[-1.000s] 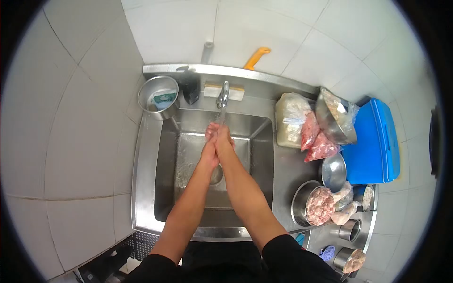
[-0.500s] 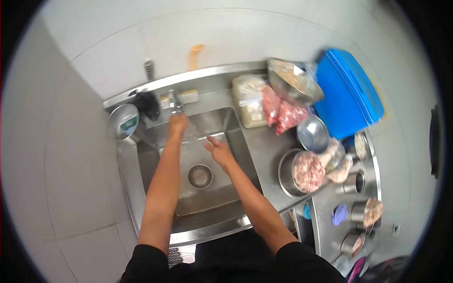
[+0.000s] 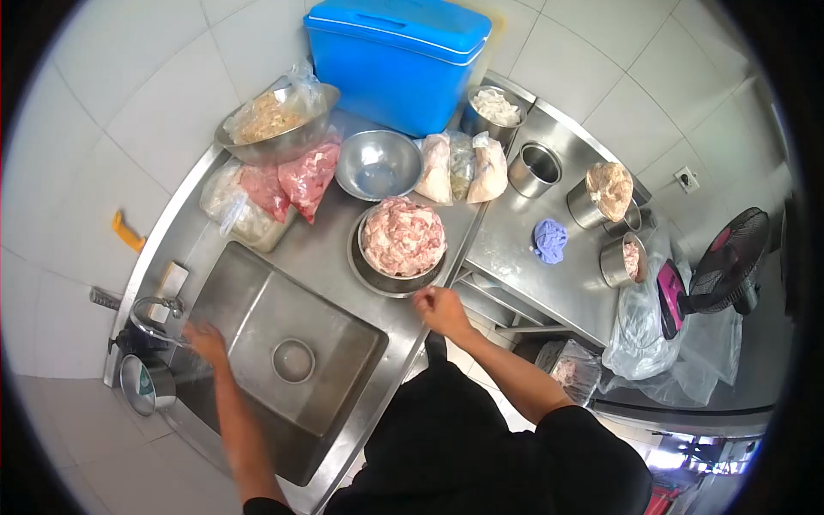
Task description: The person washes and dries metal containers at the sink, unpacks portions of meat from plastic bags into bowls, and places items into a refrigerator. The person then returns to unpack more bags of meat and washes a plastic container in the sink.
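We had our left arm stretched up from the bottom of the frame over the sink (image 3: 343,343), its forearm nearly straight. Our left hand (image 3: 206,342) was just beside the faucet (image 3: 160,311) at the left of the frame, its blurred fingers loosely extended toward the spout; we could not tell whether they touched it.

Our right arm came in from the lower right, bent at the elbow, with the forearm slanting up and left. Our right hand (image 3: 439,311) hung near the counter's (image 3: 330,257) front edge, wrist slightly bent and fingers curled inward; we could not tell whether the fingertips pressed together.

Just above that hand, near the middle of the frame, the meat (image 3: 403,233) was heaped in a metal pot, which sat inside a wider pan (image 3: 365,273). Behind it stood an empty-looking steel bowl (image 3: 379,165), with the blue cooler (image 3: 390,64) farther back at the top.
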The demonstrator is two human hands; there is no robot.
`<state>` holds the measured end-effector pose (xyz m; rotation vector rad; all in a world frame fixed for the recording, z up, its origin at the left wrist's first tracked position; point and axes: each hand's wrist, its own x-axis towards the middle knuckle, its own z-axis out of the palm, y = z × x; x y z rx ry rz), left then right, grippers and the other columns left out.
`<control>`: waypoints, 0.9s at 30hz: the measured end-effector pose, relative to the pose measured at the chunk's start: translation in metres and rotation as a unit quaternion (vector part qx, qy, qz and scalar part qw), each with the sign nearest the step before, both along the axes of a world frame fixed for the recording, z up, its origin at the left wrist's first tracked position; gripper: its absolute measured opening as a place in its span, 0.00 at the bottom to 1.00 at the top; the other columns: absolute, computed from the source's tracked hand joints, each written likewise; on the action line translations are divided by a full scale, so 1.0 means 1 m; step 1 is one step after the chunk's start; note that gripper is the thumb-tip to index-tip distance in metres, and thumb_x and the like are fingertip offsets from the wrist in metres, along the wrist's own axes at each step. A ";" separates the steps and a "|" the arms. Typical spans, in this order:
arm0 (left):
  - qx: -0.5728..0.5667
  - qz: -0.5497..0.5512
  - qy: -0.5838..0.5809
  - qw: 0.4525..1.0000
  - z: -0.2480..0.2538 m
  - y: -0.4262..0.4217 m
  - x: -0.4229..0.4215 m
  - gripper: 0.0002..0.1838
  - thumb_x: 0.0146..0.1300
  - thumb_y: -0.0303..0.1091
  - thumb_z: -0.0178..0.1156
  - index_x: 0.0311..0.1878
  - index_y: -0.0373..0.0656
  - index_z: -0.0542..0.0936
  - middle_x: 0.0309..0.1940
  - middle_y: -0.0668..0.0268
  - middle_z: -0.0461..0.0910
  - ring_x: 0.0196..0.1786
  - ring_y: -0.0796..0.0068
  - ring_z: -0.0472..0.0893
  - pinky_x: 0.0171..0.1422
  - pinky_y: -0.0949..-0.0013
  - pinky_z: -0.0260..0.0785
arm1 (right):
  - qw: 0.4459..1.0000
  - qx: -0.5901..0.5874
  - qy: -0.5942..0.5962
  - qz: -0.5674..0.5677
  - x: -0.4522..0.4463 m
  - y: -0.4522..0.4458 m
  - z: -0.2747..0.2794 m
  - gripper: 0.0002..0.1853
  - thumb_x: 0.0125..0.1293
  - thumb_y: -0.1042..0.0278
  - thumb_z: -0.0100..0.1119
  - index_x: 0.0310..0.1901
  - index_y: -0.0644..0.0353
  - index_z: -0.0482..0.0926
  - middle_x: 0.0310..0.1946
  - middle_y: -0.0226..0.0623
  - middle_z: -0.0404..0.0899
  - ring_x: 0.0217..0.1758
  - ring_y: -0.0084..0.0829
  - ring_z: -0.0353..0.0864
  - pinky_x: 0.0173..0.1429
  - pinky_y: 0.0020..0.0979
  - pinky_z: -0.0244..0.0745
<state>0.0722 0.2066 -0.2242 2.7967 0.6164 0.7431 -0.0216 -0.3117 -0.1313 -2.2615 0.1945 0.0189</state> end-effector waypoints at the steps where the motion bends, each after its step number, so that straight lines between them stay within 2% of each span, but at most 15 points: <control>1: 0.086 0.041 -0.051 0.994 0.010 0.009 0.016 0.27 0.64 0.37 0.51 0.60 0.27 0.66 0.60 0.39 0.64 0.64 0.45 0.64 0.69 0.58 0.54 | 1.000 0.004 -0.003 -0.002 0.005 -0.009 0.001 0.13 0.60 0.67 0.52 0.42 0.64 0.80 0.29 0.50 0.80 0.31 0.41 0.81 0.39 0.37 0.75; 3: 0.020 -0.098 -0.071 0.992 0.012 0.056 0.050 0.27 0.65 0.37 0.49 0.63 0.29 0.63 0.64 0.39 0.57 0.67 0.46 0.60 0.70 0.58 0.51 | 0.980 0.027 -0.106 -0.166 0.014 -0.029 -0.003 0.15 0.62 0.65 0.51 0.42 0.68 0.78 0.29 0.51 0.80 0.32 0.43 0.81 0.39 0.37 0.75; 4: 0.021 -0.105 -0.073 0.992 0.010 0.077 0.065 0.27 0.65 0.37 0.49 0.63 0.29 0.63 0.64 0.39 0.57 0.67 0.46 0.60 0.70 0.58 0.51 | 0.975 0.085 -0.100 -0.180 0.017 -0.041 -0.006 0.19 0.67 0.62 0.48 0.51 0.70 0.74 0.41 0.54 0.79 0.45 0.41 0.80 0.50 0.33 0.72; 6: -0.091 -0.208 0.165 0.960 0.001 0.099 0.077 0.30 0.64 0.39 0.50 0.65 0.32 0.60 0.58 0.42 0.68 0.62 0.48 0.67 0.68 0.57 0.56 | 0.958 0.144 -0.132 -0.208 0.028 -0.046 -0.002 0.22 0.68 0.60 0.46 0.56 0.71 0.69 0.49 0.54 0.75 0.53 0.40 0.75 0.56 0.32 0.67; 8: 0.024 -0.214 0.246 0.945 -0.015 0.071 0.064 0.29 0.64 0.39 0.51 0.64 0.33 0.62 0.59 0.43 0.67 0.63 0.50 0.67 0.68 0.59 0.56 | 0.937 0.247 -0.142 -0.201 0.044 -0.050 -0.003 0.30 0.72 0.55 0.39 0.66 0.72 0.54 0.65 0.50 0.60 0.69 0.38 0.59 0.70 0.29 0.51; 10: 0.142 -0.213 0.318 0.913 -0.005 0.021 0.055 0.28 0.64 0.38 0.52 0.64 0.34 0.63 0.60 0.44 0.67 0.64 0.51 0.66 0.68 0.61 0.56 | 0.926 0.278 -0.141 -0.214 0.062 -0.051 -0.008 0.31 0.72 0.53 0.37 0.66 0.71 0.53 0.65 0.51 0.59 0.70 0.37 0.57 0.70 0.29 0.49; 12: -0.096 -0.086 0.198 0.972 0.029 -0.050 0.039 0.27 0.61 0.38 0.55 0.61 0.35 0.67 0.54 0.48 0.73 0.57 0.53 0.73 0.62 0.61 0.63 | 0.913 0.311 -0.135 -0.228 0.073 -0.047 -0.010 0.31 0.73 0.51 0.35 0.66 0.71 0.53 0.66 0.51 0.58 0.70 0.37 0.55 0.71 0.30 0.47; 14: -0.137 -0.152 0.076 0.976 0.005 -0.100 0.031 0.18 0.62 0.35 0.54 0.51 0.33 0.76 0.41 0.51 0.80 0.47 0.55 0.78 0.56 0.60 0.67 | 0.918 0.281 -0.151 -0.237 0.078 -0.039 -0.011 0.31 0.73 0.52 0.34 0.65 0.72 0.55 0.65 0.53 0.59 0.70 0.41 0.55 0.72 0.33 0.46; 15: -0.254 -0.163 0.057 0.952 0.004 -0.145 0.025 0.15 0.64 0.35 0.55 0.48 0.33 0.78 0.40 0.55 0.81 0.42 0.65 0.79 0.50 0.66 0.70 | 0.920 0.267 -0.160 -0.239 0.083 -0.034 -0.010 0.30 0.73 0.52 0.34 0.65 0.72 0.55 0.65 0.53 0.59 0.70 0.43 0.54 0.72 0.35 0.45; 16: -0.399 -0.234 0.073 0.883 0.001 -0.182 0.019 0.15 0.65 0.35 0.54 0.48 0.35 0.78 0.40 0.60 0.81 0.41 0.75 0.78 0.46 0.71 0.70 | 0.921 0.253 -0.170 -0.243 0.088 -0.028 -0.009 0.30 0.72 0.53 0.34 0.64 0.72 0.56 0.64 0.54 0.59 0.70 0.45 0.54 0.72 0.37 0.45; 17: -0.580 -0.224 0.095 0.777 0.046 -0.248 0.001 0.18 0.64 0.38 0.56 0.53 0.37 0.75 0.40 0.60 0.80 0.39 0.74 0.79 0.45 0.72 0.71 | 0.922 0.238 -0.178 -0.248 0.090 -0.021 -0.009 0.30 0.72 0.53 0.34 0.64 0.73 0.57 0.64 0.55 0.60 0.70 0.47 0.54 0.72 0.38 0.44; 22: -0.694 -0.166 0.217 0.666 0.067 -0.343 0.017 0.15 0.59 0.34 0.56 0.47 0.35 0.73 0.40 0.61 0.78 0.36 0.70 0.79 0.38 0.68 0.76 | 0.954 0.070 -0.205 -0.209 0.100 -0.004 -0.002 0.30 0.72 0.54 0.32 0.64 0.73 0.56 0.64 0.59 0.56 0.70 0.53 0.51 0.72 0.49 0.38; 23: -0.691 -0.172 0.226 0.664 0.070 -0.352 0.020 0.15 0.59 0.34 0.56 0.47 0.35 0.73 0.40 0.61 0.78 0.36 0.70 0.79 0.38 0.68 0.76 | 0.960 0.021 -0.201 -0.191 0.101 0.001 -0.006 0.32 0.72 0.51 0.29 0.65 0.73 0.54 0.65 0.59 0.54 0.71 0.51 0.48 0.72 0.49 0.35; 25: -0.642 -0.162 0.255 0.705 0.089 -0.365 0.020 0.05 0.55 0.32 0.54 0.30 0.41 0.71 0.28 0.67 0.73 0.29 0.77 0.73 0.34 0.70 0.75 | 0.960 0.010 -0.213 -0.184 0.094 0.008 0.002 0.32 0.72 0.51 0.30 0.65 0.73 0.53 0.66 0.59 0.52 0.72 0.51 0.47 0.72 0.50 0.35; 27: -0.626 -0.150 0.253 0.722 0.097 -0.374 0.021 0.06 0.53 0.32 0.56 0.30 0.42 0.71 0.29 0.66 0.73 0.27 0.76 0.73 0.28 0.74 0.71 | 0.960 -0.001 -0.225 -0.169 0.090 -0.005 0.007 0.32 0.72 0.52 0.30 0.65 0.73 0.52 0.67 0.59 0.51 0.72 0.51 0.46 0.72 0.51 0.35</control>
